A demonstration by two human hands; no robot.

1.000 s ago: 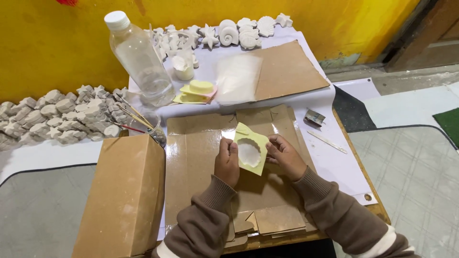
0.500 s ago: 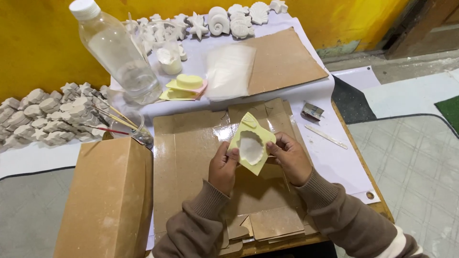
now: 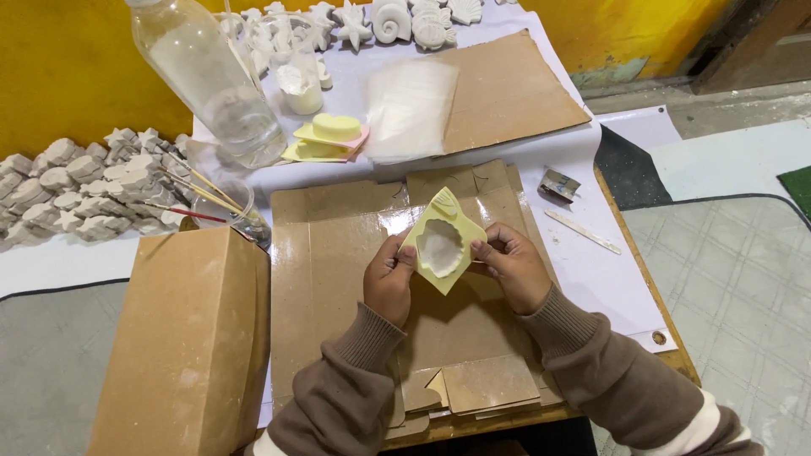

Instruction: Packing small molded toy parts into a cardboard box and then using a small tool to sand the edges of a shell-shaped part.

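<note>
Moved: the yellow mould [image 3: 443, 241] sits a little lower and closer to the person than half a second ago, and its corners have turned so it stands as a diamond between the hands; the view has also dipped, so the plastic bottle [image 3: 211, 80] now runs off the top edge
Mould: soft pale-yellow piece with a white shell-shaped cast [image 3: 440, 247] seated in its hollow; a ribbed shell pattern shows at its upper corner
Left hand [image 3: 390, 279]: fingers curled, thumb pressed on the mould's left edge, gripping it
Right hand [image 3: 507, 262]: fingers closed round the right edge, thumb on the rim, gripping it too
Where it is: held up just above the flattened cardboard sheet [image 3: 338, 287] on the surface, not resting on it
What the change suggests: both thumbs bear on the rim beside the cast, which I judge to be flexing the mould to loosen it; the cast still lies in the hollow
Around: spare yellow moulds [image 3: 329, 135] near the bottle, a jar of brushes [image 3: 224, 203], white shell casts [image 3: 405, 17] at the far edge, a brown box [image 3: 182, 338] on the left
</note>
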